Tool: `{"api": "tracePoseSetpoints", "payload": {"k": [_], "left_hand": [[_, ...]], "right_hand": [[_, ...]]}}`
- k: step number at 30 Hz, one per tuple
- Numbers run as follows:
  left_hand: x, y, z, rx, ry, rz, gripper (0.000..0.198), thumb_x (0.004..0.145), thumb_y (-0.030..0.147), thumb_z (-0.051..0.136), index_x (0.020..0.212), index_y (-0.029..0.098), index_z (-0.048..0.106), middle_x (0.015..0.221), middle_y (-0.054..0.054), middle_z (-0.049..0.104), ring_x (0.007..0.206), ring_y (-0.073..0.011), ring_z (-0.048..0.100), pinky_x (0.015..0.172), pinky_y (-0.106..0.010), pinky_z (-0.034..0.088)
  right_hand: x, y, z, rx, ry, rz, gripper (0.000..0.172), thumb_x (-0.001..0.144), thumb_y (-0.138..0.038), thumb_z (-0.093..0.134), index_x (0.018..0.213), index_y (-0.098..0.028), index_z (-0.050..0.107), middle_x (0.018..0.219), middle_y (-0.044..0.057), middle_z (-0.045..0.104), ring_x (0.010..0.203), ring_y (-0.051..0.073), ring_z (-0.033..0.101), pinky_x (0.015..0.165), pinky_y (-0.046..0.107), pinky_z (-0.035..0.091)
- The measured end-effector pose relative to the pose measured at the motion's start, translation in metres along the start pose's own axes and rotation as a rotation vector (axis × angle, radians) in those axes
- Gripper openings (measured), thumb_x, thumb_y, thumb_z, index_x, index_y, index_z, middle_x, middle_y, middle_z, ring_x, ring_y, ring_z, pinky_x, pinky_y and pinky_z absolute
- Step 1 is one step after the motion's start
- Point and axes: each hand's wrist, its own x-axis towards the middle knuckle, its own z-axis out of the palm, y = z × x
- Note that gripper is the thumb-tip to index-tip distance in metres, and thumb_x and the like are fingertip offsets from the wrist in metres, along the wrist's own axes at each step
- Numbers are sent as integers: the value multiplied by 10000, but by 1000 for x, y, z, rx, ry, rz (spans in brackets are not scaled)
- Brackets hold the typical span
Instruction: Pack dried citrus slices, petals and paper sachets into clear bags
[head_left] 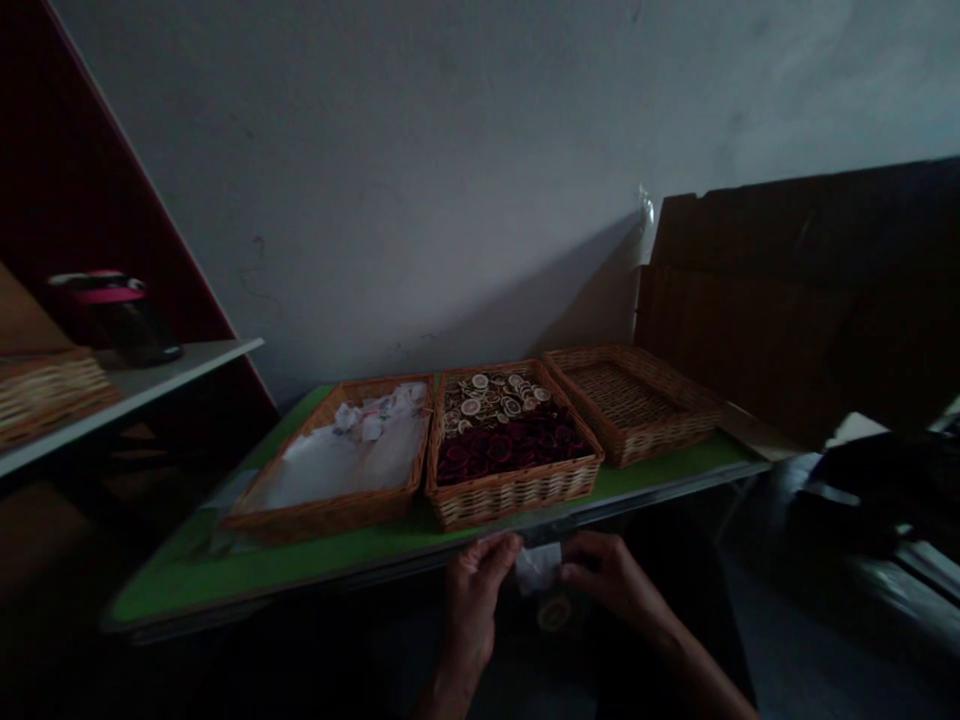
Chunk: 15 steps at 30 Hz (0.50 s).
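Observation:
A small white packet [538,567] is held between my two hands, just in front of the table's near edge. My left hand [478,590] pinches its left side, and my right hand [611,578] pinches its right side. Below the packet a round pale-rimmed slice [554,612] shows dimly; what supports it cannot be made out. Beyond my hands, the middle wicker basket [517,495] holds pale round slices [480,400] at the back and dark red slices [510,447] in front. White sheets and small white pieces [367,430] lie in the left wicker basket [322,515].
An empty-looking wicker basket [660,437] stands right on the green table [180,570]. A large cardboard box [750,320] is at the right. At left, a white shelf [187,362] bears a dark bottle [131,325] and another basket [56,390].

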Motion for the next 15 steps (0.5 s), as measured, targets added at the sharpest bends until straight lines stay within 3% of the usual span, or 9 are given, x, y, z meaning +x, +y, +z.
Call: {"api": "tracePoseSetpoints", "payload": {"k": [4,10,15], "left_hand": [[5,9,2,-11,13,10,493,459,574,937,704,161,824,724,-74,822,704,-211,721,699,-284,588],[9,8,3,55,-38,71,467,570,590,896,816,199,831,835,-74,847,835,-235,770,778,-266,618],[8,14,6,55,-113,95,622,574,592,895,1060,221,787,1058,-105,833,1013,-285,773,904,-344,625]], "right_hand": [[0,1,-1,-192,5,-21,278,863,-399,646,852,-156,781,837,80,760,787,234,675,721,306,482],[7,-9,-7,-89,-23,-92,361,906,-483,632,828,-161,775,807,47,748,777,217,673,734,286,490],[23,-37,-42,24,12,-104,438,884,-580,644,811,-166,769,760,45,697,730,207,625,680,291,481]]}}
